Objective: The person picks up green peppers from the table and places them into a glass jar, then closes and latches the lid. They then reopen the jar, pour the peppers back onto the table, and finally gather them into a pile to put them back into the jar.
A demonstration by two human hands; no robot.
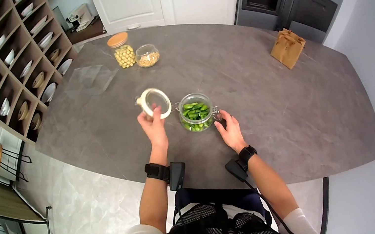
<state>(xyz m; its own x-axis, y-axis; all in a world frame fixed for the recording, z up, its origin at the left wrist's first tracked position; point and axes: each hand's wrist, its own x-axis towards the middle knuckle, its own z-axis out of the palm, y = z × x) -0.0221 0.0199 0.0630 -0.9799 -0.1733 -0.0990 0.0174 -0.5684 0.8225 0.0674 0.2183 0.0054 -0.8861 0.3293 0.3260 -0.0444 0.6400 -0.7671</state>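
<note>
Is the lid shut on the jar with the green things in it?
No, the left hand holds the lid swung open beside the jar, whose mouth is uncovered.

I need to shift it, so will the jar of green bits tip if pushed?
The jar looks squat and nearly full, so it would probably slide rather than tip. It seems to be glass, so likely heavy and breakable. It is open, lid in the left hand, so it could spill.
</note>
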